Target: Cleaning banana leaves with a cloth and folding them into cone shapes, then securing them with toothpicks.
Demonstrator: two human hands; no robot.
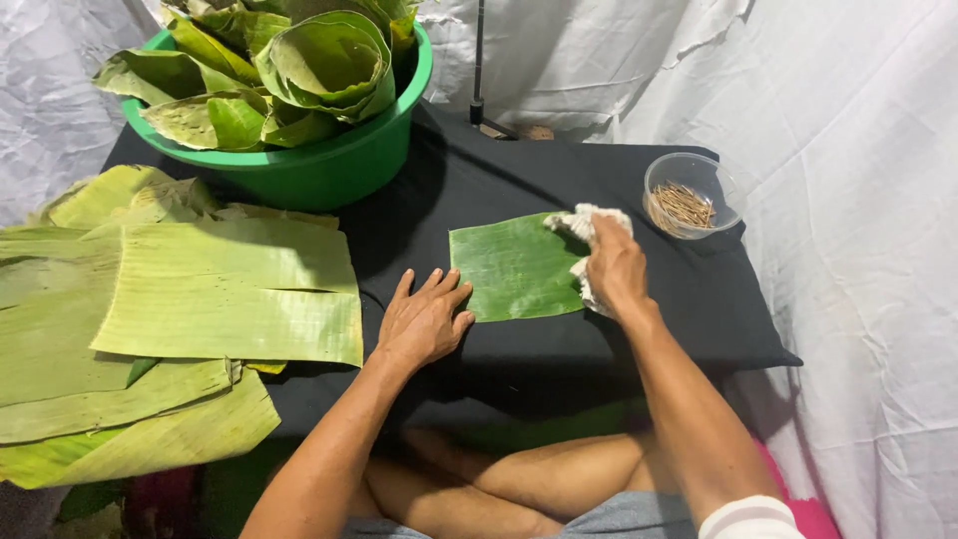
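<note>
Black cloth (479, 190); leaf (514, 268) between hands.

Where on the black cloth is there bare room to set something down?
Bare black cloth lies between the green basin, the small leaf piece and the clear bowl; another strip runs along the near edge. The left is crowded with stacked banana leaves.

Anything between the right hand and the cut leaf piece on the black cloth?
Only the white rag: the right hand presses it onto the right edge of the leaf piece. The left hand lies flat at the piece's left edge, fingertips touching it, nothing between.
</note>
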